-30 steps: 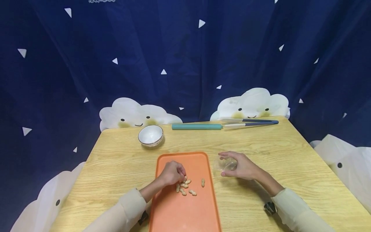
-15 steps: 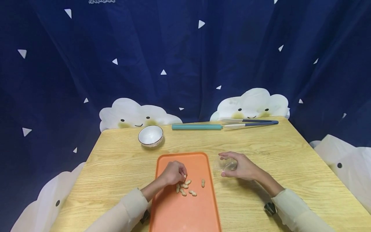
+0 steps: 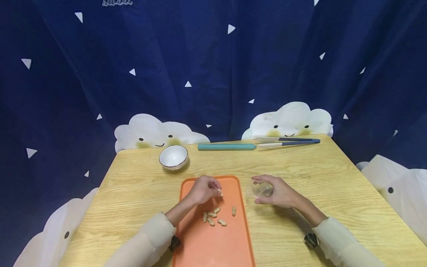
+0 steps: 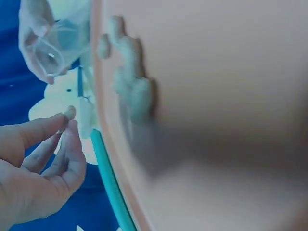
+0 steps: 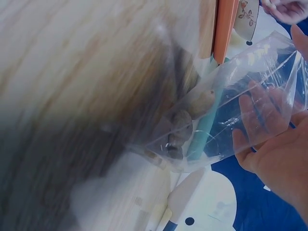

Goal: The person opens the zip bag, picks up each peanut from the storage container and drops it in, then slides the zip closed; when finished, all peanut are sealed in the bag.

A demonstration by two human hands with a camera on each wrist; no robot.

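Over the orange tray (image 3: 228, 244), my left hand (image 3: 203, 190) pinches a single peanut (image 4: 70, 112) between thumb and fingertips. Below it a small cluster of peanuts (image 3: 211, 214) lies on the tray, with one peanut (image 3: 234, 211) apart near the right rim. To the right of the tray, my right hand (image 3: 280, 191) holds a clear plastic bag (image 5: 250, 62), its fingers and thumb spread round the mouth. In the right wrist view several peanuts (image 5: 201, 103) sit in the bag's lower part, and fingers show through the film.
A white bowl (image 3: 173, 156) with a dark rim stands behind the tray's left side. Along the table's back edge lie a teal rod (image 3: 227, 147) and blue-and-white tongs (image 3: 287, 142). A dark blue curtain (image 3: 213, 66) hangs behind the wooden table (image 3: 133, 185).
My left hand has lifted away from the peanut cluster, up and to the right toward the bag, carrying one peanut. The right hand and bag stay in place.
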